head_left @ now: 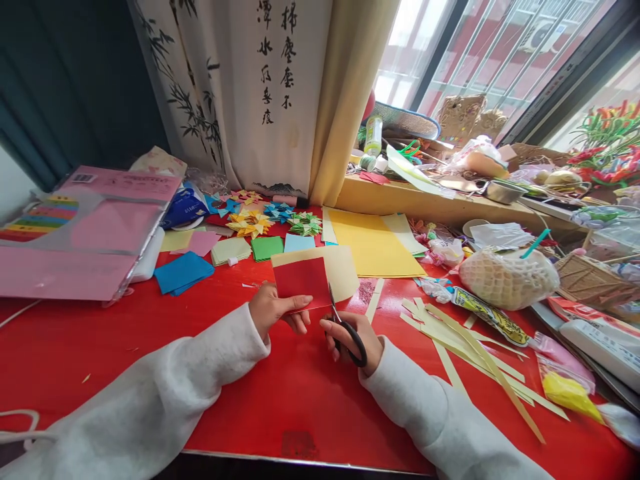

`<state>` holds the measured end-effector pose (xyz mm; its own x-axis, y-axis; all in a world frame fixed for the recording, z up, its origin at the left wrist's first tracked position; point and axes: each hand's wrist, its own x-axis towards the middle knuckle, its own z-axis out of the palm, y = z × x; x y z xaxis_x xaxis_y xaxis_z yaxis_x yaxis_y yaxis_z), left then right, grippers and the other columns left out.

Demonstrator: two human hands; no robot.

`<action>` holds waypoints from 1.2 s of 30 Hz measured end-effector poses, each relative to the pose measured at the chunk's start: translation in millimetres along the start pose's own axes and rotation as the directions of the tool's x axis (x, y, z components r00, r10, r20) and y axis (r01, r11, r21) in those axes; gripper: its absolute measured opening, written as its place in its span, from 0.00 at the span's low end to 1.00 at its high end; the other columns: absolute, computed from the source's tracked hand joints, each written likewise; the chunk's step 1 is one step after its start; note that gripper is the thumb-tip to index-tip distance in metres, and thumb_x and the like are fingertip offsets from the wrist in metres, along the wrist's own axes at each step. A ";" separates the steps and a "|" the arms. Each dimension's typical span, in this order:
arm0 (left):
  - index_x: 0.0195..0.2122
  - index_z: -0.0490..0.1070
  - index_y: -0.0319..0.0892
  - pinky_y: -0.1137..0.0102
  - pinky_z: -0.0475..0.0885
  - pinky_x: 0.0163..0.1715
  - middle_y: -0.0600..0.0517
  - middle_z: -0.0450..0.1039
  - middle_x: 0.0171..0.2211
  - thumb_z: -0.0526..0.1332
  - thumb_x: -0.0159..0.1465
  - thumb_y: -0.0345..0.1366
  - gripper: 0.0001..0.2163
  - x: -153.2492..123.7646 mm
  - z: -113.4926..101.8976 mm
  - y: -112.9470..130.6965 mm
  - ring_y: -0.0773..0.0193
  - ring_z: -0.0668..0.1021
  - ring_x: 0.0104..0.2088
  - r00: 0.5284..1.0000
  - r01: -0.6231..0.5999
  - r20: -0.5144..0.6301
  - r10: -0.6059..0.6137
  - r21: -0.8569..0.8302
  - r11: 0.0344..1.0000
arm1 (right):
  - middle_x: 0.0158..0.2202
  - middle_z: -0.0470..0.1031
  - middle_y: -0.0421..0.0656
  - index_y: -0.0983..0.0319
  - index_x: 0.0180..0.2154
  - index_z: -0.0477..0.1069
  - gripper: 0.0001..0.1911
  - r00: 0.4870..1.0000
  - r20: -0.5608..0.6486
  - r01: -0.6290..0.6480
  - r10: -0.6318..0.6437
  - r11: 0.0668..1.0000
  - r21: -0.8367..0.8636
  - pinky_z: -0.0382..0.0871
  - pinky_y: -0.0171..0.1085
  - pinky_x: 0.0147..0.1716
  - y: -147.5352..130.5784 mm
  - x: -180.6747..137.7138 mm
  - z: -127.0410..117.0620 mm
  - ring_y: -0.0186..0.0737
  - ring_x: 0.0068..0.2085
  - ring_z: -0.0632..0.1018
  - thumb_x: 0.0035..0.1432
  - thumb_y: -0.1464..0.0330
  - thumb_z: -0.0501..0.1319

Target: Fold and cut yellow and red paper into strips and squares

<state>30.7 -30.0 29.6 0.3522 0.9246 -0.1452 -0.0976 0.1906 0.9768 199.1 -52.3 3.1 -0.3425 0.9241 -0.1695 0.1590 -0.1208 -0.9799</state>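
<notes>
My left hand point(283, 310) pinches a red paper rectangle point(303, 280) together with a larger pale yellow sheet point(343, 270) behind it, thumb on top. In my right hand point(357, 340) is a pair of scissors point(356, 343) with black handles, fingers through the loops. Its blades point away from me and lie along the right edge of the red paper, against the yellow sheet. Both hands are above the red table point(280, 393). Just beyond them lie small stacks of coloured paper: blue point(184, 272), green point(267, 248) and pale green point(231, 251).
Pale yellow paper strips point(470, 347) lie scattered to the right. Larger yellow sheets point(380, 243) rest behind, beside folded paper stars point(249, 223). A pink paper pack point(105, 233) stands at the left. A net-wrapped round thing point(507, 277) and clutter crowd the right side and windowsill.
</notes>
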 end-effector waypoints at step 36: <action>0.13 0.70 0.37 0.79 0.63 0.08 0.54 0.68 0.10 0.60 0.47 0.30 0.07 -1.6 -24.3 17.3 0.73 0.67 0.08 0.997 0.080 0.006 -0.081 -0.237 0.968 | 0.39 0.65 0.46 0.59 0.38 0.61 0.22 0.975 0.176 -0.005 -0.134 0.783 0.622 0.68 0.37 0.28 -8.9 -2.7 2.9 0.40 0.40 0.68 0.45 0.52 0.54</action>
<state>5.8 -20.1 42.9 0.3643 0.9042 -0.2229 -0.2870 0.3368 0.8968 195.9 -54.8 11.9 -0.5183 0.8536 -0.0531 -0.4501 -0.3250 -0.8318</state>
